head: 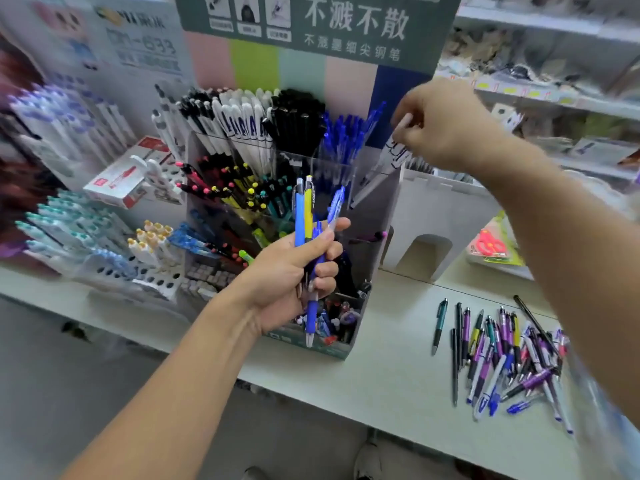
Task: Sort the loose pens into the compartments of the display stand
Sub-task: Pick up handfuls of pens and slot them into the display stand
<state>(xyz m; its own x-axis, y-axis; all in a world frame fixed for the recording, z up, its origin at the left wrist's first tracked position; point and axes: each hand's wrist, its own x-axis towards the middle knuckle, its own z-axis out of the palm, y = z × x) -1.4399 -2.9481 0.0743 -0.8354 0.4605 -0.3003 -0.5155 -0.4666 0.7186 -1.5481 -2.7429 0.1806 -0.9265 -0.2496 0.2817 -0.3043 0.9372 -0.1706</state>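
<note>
A tiered clear display stand [375,258] holds white, black, blue and coloured pens in separate compartments. My left hand [294,275] is in front of the stand, closed around a bunch of pens [306,216], blue and yellow among them, tips down. My right hand [446,126] is over the stand's upper right compartment, pinching a white pen [375,174] whose lower end slants down inside that compartment. A pile of loose pens [509,355] lies on the shelf to the right of the stand.
White peg racks of pens [104,244] stand to the left of the stand, with a red and white box [128,174] behind them. A white cardboard divider [436,223] and packaged scissors [491,245] sit to the right. The shelf's front edge [346,407] runs below.
</note>
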